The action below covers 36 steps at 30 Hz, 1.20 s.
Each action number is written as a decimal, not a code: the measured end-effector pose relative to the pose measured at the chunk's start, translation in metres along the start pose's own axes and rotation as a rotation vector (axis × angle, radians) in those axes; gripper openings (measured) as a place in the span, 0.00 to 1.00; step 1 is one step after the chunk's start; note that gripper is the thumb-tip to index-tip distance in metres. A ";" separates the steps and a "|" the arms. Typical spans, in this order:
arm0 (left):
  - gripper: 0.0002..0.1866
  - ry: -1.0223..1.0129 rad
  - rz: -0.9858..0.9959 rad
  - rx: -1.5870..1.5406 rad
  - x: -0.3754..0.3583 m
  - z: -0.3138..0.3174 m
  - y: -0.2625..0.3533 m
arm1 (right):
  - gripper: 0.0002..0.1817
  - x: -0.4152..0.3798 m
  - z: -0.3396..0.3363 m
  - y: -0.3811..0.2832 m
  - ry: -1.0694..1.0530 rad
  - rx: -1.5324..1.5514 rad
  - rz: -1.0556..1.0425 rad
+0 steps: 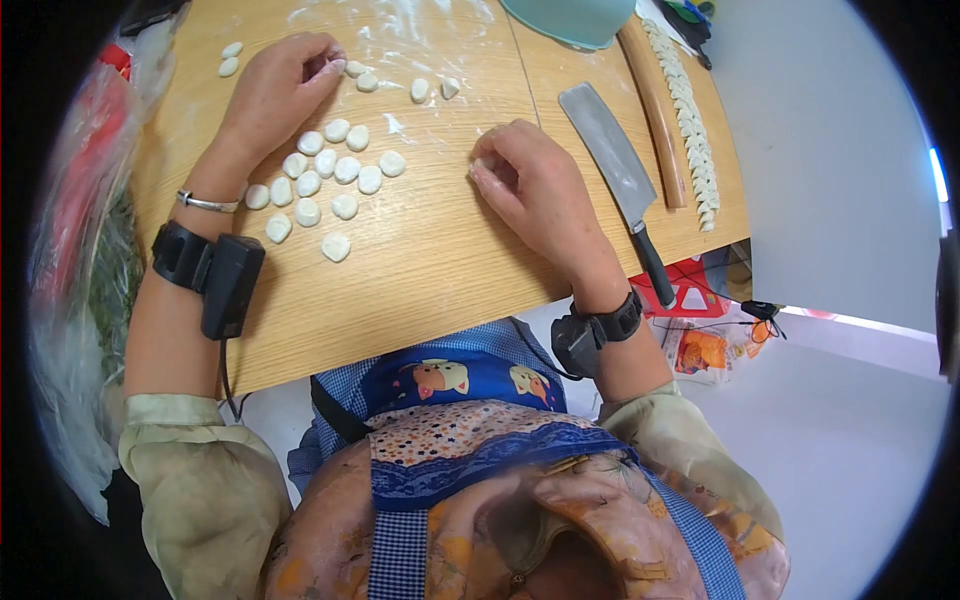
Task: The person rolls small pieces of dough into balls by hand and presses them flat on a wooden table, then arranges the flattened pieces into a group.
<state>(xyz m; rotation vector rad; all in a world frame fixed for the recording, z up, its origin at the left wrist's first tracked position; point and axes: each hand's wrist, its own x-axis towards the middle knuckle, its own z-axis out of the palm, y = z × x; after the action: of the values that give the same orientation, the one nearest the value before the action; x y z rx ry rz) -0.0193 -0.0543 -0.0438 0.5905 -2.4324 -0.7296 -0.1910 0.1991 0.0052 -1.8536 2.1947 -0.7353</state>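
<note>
- Head cam: someone in a blue checked apron is at a wooden tabletop, and I'm using the cleaver as the landmark for everything.
- Small pale dough pieces are scattered well to the left of the cleaver, mostly in one loose bunch, plus a few strays farther from the person.
- Left hand is well left of the cleaver, past the bunch. Fingers are curled, with the thumb tucked in close, right beside a couple of dough pieces. Can't tell if it's pinching one.
- Right hand is just left of the cleaver, not touching it. Fingers are bent over with the thumb under them; can't tell whether anything's inside or whether the tips meet.
- Cleaver itself lies flat, its black handle poking past the near edge.
- Rolling pin is just right of the cleaver, and right of that runs a long row of little pleated dough.
- Pale green bowl sits beyond the cleaver's far end.
- White flour is smeared left of that bowl, beyond the cleaver too.
</note>
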 end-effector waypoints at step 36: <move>0.12 -0.010 0.009 0.018 0.001 -0.001 0.001 | 0.18 0.033 0.029 0.039 0.200 -0.249 -0.143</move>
<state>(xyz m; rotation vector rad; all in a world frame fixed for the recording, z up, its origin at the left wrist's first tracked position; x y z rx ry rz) -0.0194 -0.0541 -0.0420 0.5835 -2.4515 -0.7093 -0.2194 0.1637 -0.0323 -2.1619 2.3909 -0.7296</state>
